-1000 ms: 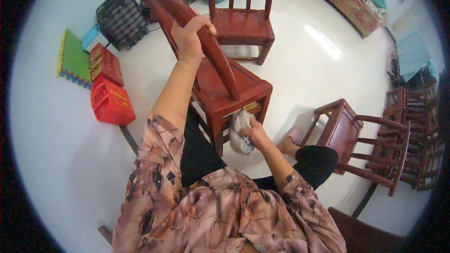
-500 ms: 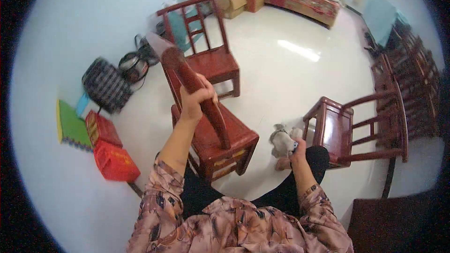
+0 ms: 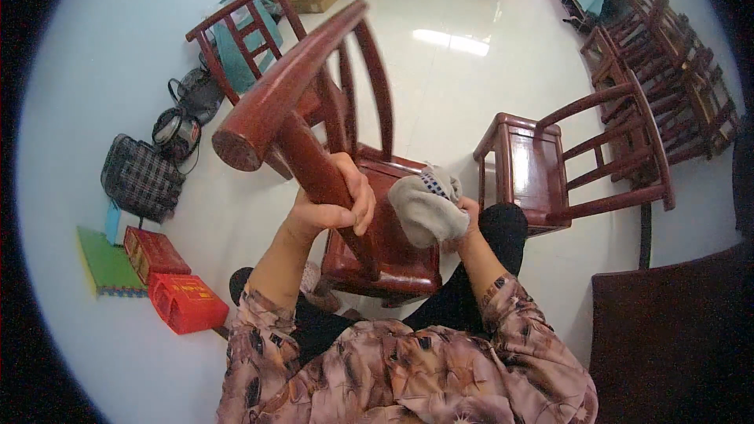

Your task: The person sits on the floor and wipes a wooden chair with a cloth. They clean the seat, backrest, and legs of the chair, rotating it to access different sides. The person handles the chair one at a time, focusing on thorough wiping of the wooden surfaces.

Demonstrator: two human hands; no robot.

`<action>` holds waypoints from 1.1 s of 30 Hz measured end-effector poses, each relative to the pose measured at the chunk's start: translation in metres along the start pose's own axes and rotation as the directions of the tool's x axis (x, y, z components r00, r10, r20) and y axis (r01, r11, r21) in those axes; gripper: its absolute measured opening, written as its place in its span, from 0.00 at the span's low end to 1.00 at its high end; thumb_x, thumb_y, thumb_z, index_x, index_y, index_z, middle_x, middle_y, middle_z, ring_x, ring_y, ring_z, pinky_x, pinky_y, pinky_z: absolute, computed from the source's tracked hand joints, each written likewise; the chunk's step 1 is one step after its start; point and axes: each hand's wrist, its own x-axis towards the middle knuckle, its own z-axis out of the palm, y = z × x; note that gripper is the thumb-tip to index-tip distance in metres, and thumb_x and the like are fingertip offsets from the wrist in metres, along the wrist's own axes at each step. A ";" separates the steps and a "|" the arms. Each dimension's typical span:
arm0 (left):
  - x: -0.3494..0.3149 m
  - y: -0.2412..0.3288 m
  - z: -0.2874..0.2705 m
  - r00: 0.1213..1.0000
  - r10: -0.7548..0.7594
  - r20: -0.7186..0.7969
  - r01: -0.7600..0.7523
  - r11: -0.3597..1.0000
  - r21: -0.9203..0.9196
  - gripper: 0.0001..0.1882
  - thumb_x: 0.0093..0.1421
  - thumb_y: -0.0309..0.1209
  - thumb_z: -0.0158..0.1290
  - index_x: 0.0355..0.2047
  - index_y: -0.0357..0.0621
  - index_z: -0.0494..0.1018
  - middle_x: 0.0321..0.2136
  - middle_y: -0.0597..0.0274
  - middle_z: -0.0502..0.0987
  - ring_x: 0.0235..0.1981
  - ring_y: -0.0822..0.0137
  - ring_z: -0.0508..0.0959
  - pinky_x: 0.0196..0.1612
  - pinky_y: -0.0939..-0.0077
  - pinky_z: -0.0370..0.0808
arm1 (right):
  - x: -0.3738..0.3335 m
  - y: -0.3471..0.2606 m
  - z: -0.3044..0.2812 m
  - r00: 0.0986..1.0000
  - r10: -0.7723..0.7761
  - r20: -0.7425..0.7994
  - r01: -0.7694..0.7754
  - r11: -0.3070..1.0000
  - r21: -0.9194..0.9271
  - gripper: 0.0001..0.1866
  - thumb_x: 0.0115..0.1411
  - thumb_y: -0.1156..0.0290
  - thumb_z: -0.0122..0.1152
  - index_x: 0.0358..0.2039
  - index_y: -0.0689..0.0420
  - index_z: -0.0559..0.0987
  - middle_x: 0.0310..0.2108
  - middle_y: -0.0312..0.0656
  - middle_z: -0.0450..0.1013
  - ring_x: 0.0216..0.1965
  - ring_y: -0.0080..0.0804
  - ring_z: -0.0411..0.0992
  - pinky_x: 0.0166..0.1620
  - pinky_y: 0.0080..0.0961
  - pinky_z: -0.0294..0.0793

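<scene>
Right in front of me stands a dark red wooden chair [image 3: 400,263], its curved back rising toward the upper left. My left hand [image 3: 338,200] is wrapped round one of its back posts, below the thick top rail [image 3: 294,74]. A crumpled light grey cloth [image 3: 428,212] with a dark checked patch is bunched in my right hand [image 3: 463,224]. That hand is over the right side of the seat, and the cloth hides part of the seat edge. Whether the cloth touches the wood I cannot tell. My knees are on either side of the chair.
Another red chair [image 3: 542,165] stands by my right knee, and one more [image 3: 243,39] is behind the held chair. Stacked wooden chairs [image 3: 667,78] line the right wall. Along the left are a checked bag [image 3: 145,177], a red bag [image 3: 188,302] and a green mat [image 3: 110,263].
The held chair has turned, its top rail now nearer and larger. My right hand has brought the cloth from beside my right knee up and left over the seat. The view has shifted right.
</scene>
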 end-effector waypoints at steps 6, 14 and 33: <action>-0.016 0.018 -0.051 0.999 0.017 0.028 -0.018 0.998 0.058 0.17 0.44 0.23 0.53 0.37 0.38 0.65 0.17 0.57 0.71 0.16 0.62 0.73 0.21 0.71 0.70 | -0.009 0.022 0.018 0.948 0.317 -0.015 -0.317 0.948 -0.020 0.12 0.40 0.69 0.50 0.25 0.61 0.74 0.23 0.44 0.73 0.23 0.38 0.70 0.28 0.34 0.73; -0.086 0.040 -0.146 0.403 0.490 -0.773 0.293 0.731 0.616 0.11 0.48 0.25 0.59 0.30 0.41 0.67 0.19 0.62 0.70 0.18 0.69 0.71 0.22 0.76 0.71 | 0.048 0.051 -0.015 0.921 0.335 0.198 -0.211 0.858 -0.469 0.26 0.36 0.78 0.48 0.42 0.63 0.72 0.33 0.47 0.75 0.32 0.40 0.74 0.38 0.31 0.76; -0.174 0.028 -0.157 0.198 0.494 -0.846 0.260 0.806 0.532 0.07 0.46 0.27 0.53 0.23 0.41 0.66 0.16 0.60 0.68 0.17 0.65 0.70 0.24 0.74 0.67 | 0.052 0.056 0.178 0.849 -0.027 0.527 0.478 -0.384 -0.790 0.39 0.46 0.54 0.64 0.58 0.51 0.61 0.61 0.55 0.50 0.59 0.57 0.52 0.57 0.51 0.56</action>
